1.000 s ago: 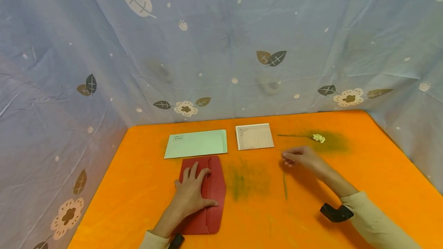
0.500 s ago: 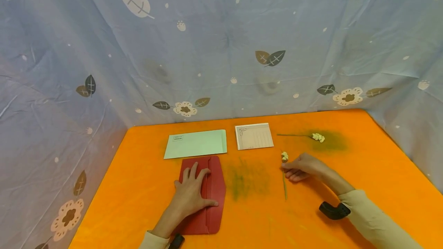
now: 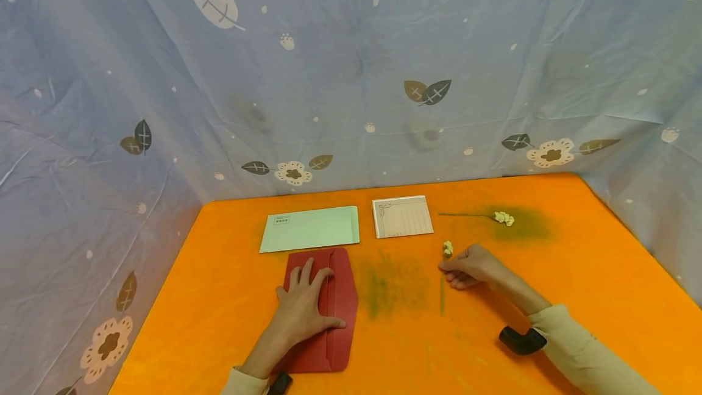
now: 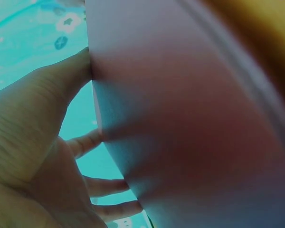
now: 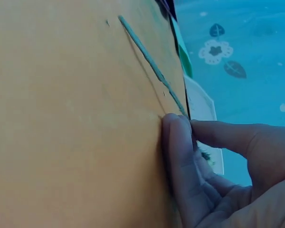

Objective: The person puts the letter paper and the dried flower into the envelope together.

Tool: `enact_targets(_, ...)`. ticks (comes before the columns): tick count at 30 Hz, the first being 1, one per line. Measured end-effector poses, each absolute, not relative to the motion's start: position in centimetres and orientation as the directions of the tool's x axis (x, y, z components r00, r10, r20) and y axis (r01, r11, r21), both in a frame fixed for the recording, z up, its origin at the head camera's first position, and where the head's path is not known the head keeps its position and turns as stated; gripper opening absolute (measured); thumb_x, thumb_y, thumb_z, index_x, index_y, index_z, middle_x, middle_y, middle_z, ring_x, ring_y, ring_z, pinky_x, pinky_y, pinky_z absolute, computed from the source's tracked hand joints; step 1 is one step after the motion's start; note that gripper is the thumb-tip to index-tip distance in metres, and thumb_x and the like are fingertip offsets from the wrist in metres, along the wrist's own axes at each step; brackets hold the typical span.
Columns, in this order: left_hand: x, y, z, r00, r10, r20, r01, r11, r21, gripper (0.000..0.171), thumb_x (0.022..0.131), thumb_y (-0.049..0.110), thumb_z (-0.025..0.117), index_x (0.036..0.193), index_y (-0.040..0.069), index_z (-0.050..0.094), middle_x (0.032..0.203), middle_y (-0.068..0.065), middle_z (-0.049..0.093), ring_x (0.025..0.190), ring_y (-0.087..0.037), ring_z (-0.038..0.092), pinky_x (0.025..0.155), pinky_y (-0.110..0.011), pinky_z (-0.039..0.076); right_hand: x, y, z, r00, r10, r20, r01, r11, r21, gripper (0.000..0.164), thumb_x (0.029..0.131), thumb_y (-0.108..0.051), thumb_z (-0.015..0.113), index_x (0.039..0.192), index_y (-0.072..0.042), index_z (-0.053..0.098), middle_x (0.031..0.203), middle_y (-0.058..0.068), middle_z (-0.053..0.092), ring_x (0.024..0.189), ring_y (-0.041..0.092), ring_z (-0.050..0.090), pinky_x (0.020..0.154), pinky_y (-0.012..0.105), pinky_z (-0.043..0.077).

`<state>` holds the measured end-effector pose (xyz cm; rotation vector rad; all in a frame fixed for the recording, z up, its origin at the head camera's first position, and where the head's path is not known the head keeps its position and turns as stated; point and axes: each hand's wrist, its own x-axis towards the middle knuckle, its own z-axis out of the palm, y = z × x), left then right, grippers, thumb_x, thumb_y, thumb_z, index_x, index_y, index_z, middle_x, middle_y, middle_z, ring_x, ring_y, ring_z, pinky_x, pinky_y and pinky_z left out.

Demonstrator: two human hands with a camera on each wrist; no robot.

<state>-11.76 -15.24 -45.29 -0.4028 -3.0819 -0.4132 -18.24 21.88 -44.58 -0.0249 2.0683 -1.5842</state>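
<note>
My left hand (image 3: 300,309) rests with fingers spread on a red envelope (image 3: 343,309), whose pointed flap lies open toward the right. In the left wrist view the thumb and fingertips press on the envelope's surface (image 4: 180,118). Right of the envelope, my right hand (image 3: 476,266) pinches a small flower with a pale yellow bloom (image 3: 448,249) just below its head. The right wrist view shows thumb and forefinger on the green stem (image 5: 149,61), which slants close over the tabletop and casts a thin shadow; the bloom is mostly hidden behind the hand there.
Behind the red envelope lies a mint-green envelope (image 3: 309,229), with a lined white notecard (image 3: 403,217) beside it. A second yellow flower (image 3: 503,218) lies at the back right of the orange table (image 3: 219,297). Patterned blue-grey cloth (image 3: 351,78) encloses the table's back and sides.
My right hand has slid from the flower's head down to the stem, uncovering the bloom, then shifted the flower slightly left. The left hand has stayed on the red envelope.
</note>
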Motion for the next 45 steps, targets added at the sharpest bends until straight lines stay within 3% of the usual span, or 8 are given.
enact_targets(12, -11.8, -15.2, -45.4, -0.967, 0.250, 0.045, 0.253, 0.932, 0.259, 0.093, 0.060, 0.064, 0.084, 0.134, 0.020, 0.048, 0.149, -0.025, 0.033, 0.128, -0.045, 0.034, 0.078, -0.074, 0.039, -18.1, 21.0, -45.4, -0.868, -0.394, -0.302, 0.296, 0.076, -0.952, 0.045, 0.097, -0.014, 0.062, 0.124, 0.021, 0.053, 0.099, 0.016, 0.073, 0.083, 0.014, 0.072, 0.076, 0.030, 0.057)
enact_targets(18, -11.8, -15.2, -45.5, -0.967, 0.249, 0.051, 0.254, 0.933, 0.256, 0.093, 0.059, 0.065, 0.084, 0.133, 0.021, 0.048, 0.148, -0.025, 0.034, 0.128, -0.045, 0.034, 0.078, -0.074, 0.038, -18.2, 20.3, -46.1, -0.853, -0.445, -0.274, 0.335, -0.063, -0.940, 0.053, 0.097, -0.008, 0.060, 0.134, 0.023, 0.039, 0.101, 0.008, 0.073, 0.091, 0.012, 0.071, 0.080, 0.026, 0.055)
enact_targets(27, -11.8, -15.2, -45.5, -0.968, 0.245, 0.051, 0.250, 0.932, 0.261, 0.093, 0.059, 0.064, 0.085, 0.133, 0.021, 0.048, 0.148, -0.025, 0.034, 0.128, -0.045, 0.034, 0.079, -0.075, 0.038, -17.8, 17.9, -45.9, -0.818, -0.475, -0.323, 0.408, -0.083, -0.909, 0.052, 0.096, -0.011, 0.063, 0.135, 0.018, 0.045, 0.102, 0.001, 0.072, 0.087, 0.006, 0.066, 0.076, 0.019, 0.054)
enact_targets(35, -11.7, -15.2, -45.4, -0.969, 0.245, 0.044, 0.247, 0.932, 0.265, 0.093, 0.059, 0.063, 0.085, 0.133, 0.020, 0.048, 0.148, -0.025, 0.034, 0.128, -0.046, 0.034, 0.078, -0.076, 0.038, -17.7, 14.1, -45.9, -0.824, -0.483, -0.296, 0.406, -0.138, -0.903, 0.048, 0.096, -0.006, 0.062, 0.132, 0.021, 0.046, 0.106, 0.009, 0.072, 0.090, 0.011, 0.069, 0.084, 0.026, 0.054)
enact_targets(41, -11.8, -15.1, -45.5, -0.969, 0.244, 0.037, 0.245, 0.930, 0.274, 0.094, 0.060, 0.064, 0.085, 0.134, 0.020, 0.047, 0.149, -0.025, 0.032, 0.129, -0.046, 0.033, 0.079, -0.077, 0.037, -17.9, 11.2, -45.9, -0.826, -0.489, -0.279, 0.416, -0.196, -0.888, 0.043, 0.096, 0.000, 0.059, 0.129, 0.024, 0.046, 0.100, 0.011, 0.072, 0.086, 0.012, 0.070, 0.083, 0.029, 0.055)
enact_targets(45, -11.9, -15.1, -45.4, -0.970, 0.242, 0.038, 0.243, 0.933, 0.267, 0.094, 0.059, 0.063, 0.085, 0.134, 0.020, 0.048, 0.149, -0.026, 0.033, 0.129, -0.046, 0.033, 0.078, -0.076, 0.037, -17.9, 9.4, -45.7, -0.844, -0.458, -0.277, 0.403, -0.204, -0.892, 0.040, 0.095, 0.000, 0.061, 0.126, 0.023, 0.050, 0.105, 0.018, 0.071, 0.087, 0.014, 0.071, 0.084, 0.032, 0.055)
